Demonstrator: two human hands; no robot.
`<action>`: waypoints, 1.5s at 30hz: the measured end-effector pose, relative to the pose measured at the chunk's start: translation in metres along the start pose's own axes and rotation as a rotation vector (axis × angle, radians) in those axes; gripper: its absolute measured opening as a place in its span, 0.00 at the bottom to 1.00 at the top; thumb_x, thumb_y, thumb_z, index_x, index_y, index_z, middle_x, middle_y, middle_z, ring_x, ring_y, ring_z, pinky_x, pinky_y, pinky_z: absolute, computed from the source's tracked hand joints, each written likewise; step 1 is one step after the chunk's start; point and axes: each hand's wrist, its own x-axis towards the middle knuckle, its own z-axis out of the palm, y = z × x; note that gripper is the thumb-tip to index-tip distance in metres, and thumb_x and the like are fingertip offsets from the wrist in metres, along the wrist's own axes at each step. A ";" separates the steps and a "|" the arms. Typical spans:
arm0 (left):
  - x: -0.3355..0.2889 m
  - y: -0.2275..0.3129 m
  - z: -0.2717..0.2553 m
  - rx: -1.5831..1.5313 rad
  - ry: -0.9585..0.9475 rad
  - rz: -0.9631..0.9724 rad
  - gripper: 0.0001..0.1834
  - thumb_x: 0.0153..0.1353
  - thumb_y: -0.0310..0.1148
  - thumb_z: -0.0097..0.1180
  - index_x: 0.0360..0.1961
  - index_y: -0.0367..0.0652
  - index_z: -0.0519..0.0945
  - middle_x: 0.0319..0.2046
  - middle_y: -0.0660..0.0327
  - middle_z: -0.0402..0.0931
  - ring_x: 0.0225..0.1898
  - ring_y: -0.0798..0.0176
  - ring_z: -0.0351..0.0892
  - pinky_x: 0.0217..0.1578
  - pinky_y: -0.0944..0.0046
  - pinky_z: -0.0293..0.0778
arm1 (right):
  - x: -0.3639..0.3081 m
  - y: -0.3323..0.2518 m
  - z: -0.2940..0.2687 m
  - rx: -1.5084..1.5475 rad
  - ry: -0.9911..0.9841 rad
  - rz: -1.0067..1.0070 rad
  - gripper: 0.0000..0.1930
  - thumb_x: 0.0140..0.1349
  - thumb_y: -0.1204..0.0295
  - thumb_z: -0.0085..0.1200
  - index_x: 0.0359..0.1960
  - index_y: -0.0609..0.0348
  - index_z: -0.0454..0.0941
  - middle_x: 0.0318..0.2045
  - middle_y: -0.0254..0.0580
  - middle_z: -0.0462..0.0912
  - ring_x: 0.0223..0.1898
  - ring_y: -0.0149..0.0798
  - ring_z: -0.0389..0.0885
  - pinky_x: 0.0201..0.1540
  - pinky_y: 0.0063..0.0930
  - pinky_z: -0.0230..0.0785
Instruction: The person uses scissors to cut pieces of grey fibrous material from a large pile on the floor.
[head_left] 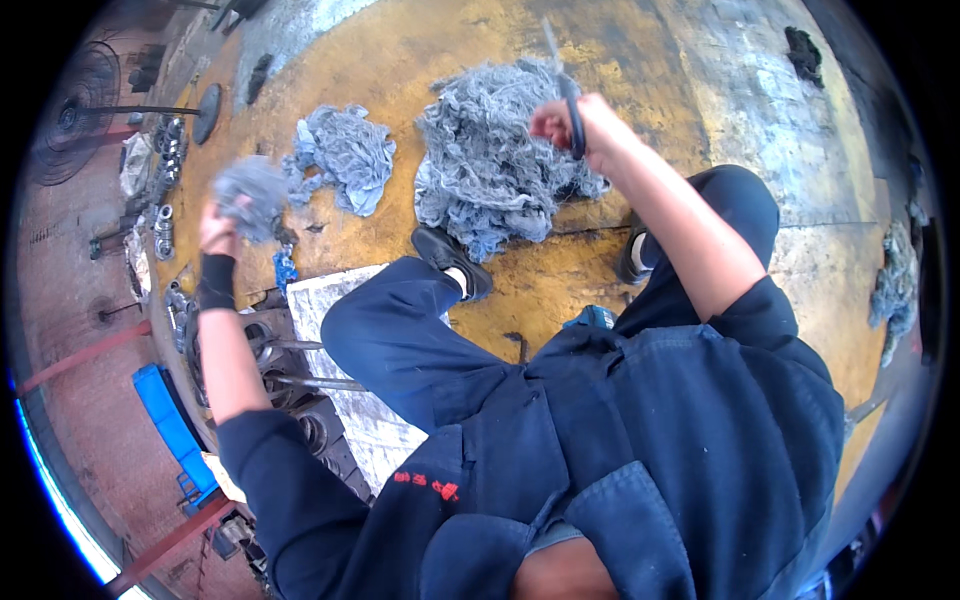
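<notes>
My left hand point(216, 234), with a black band around the wrist, grips a grey wad of frayed cloth point(254, 192) at the far left; both are smeared by motion. My right hand point(598, 130) is closed around the dark handle of a pair of scissors point(571, 98), whose blade points away from me. Beneath the scissors lies a large heap of grey, shredded-looking rags point(480, 150). A smaller heap of grey rags point(348, 160) rests between my left hand and the large one.
My shoes point(448, 262) stand just this side of the large heap on the stained yellow floor point(400, 60). To the left are a fan point(70, 115), metal parts point(165, 230) and a blue crate point(172, 425). More grey rags point(897, 285) lie at the far right.
</notes>
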 end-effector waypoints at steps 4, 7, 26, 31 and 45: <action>0.054 -0.036 -0.049 0.525 0.218 -0.157 0.36 0.41 0.27 0.66 0.56 0.36 0.69 0.46 0.53 0.75 0.48 0.57 0.73 0.51 0.62 0.68 | -0.001 -0.017 -0.013 0.031 0.104 -0.182 0.11 0.49 0.75 0.55 0.32 0.72 0.74 0.28 0.47 0.79 0.27 0.27 0.78 0.24 0.10 0.69; 0.070 -0.097 -0.041 0.766 0.153 0.046 0.32 0.43 0.26 0.64 0.53 0.38 0.71 0.42 0.56 0.75 0.44 0.61 0.72 0.47 0.63 0.68 | 0.000 -0.016 -0.008 0.139 0.037 -0.225 0.12 0.48 0.74 0.56 0.32 0.73 0.74 0.28 0.48 0.80 0.29 0.29 0.80 0.21 0.09 0.69; -0.049 -0.229 0.429 -0.467 0.095 -1.141 0.29 0.56 0.44 0.61 0.48 0.31 0.67 0.39 0.42 0.74 0.35 0.44 0.79 0.29 0.49 0.79 | -0.016 -0.024 -0.003 0.321 0.035 -0.069 0.10 0.54 0.72 0.55 0.32 0.68 0.76 0.29 0.44 0.80 0.31 0.31 0.81 0.25 0.12 0.67; -0.037 -0.261 0.437 -0.485 0.212 -1.118 0.17 0.57 0.35 0.59 0.40 0.36 0.69 0.33 0.46 0.74 0.26 0.47 0.79 0.21 0.54 0.77 | -0.017 -0.026 0.002 0.266 0.023 0.034 0.10 0.53 0.71 0.57 0.30 0.67 0.77 0.27 0.42 0.80 0.30 0.29 0.80 0.26 0.13 0.67; -0.022 0.046 0.320 -0.595 0.183 -0.024 0.11 0.65 0.33 0.48 0.39 0.34 0.72 0.35 0.50 0.77 0.35 0.56 0.80 0.34 0.56 0.79 | -0.019 -0.026 0.006 -0.261 -0.041 -0.372 0.16 0.48 0.64 0.66 0.30 0.61 0.74 0.25 0.41 0.80 0.31 0.31 0.81 0.32 0.19 0.68</action>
